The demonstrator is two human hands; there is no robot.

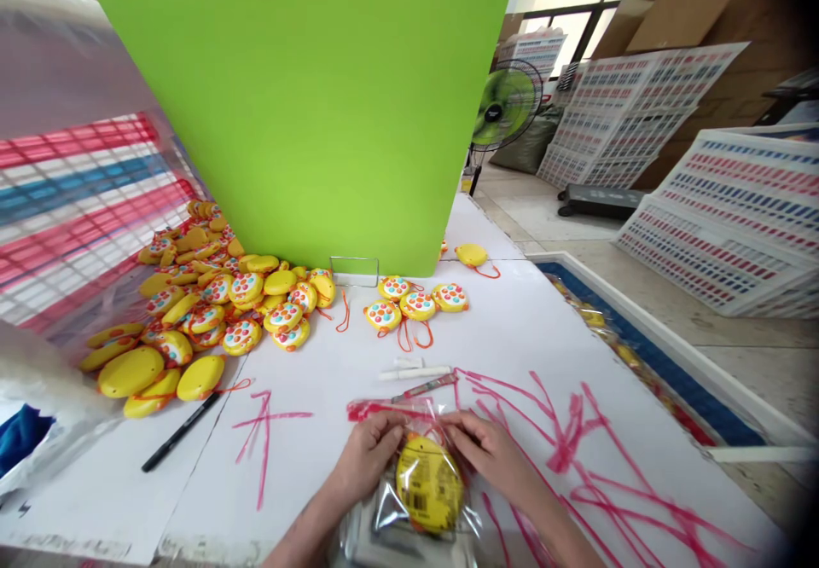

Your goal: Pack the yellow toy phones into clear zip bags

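A clear plastic bag lies at the front of the white table, with a yellow toy inside, its barcode print facing up. My left hand pinches the bag's upper edge on the left, thumb against fingers. On the right, my right hand grips the same edge with its fingertips. Between the hands, a reddish cord shows through the plastic near the top of the toy. Just beyond the bag lie a red strip, a cutter knife and a white pen.
Many yellow toys with coloured dots are heaped at the left, several more beside a green board. A black marker lies front left. Pink lines cross the table's right side. A blue-lined tray stands beyond the right edge.
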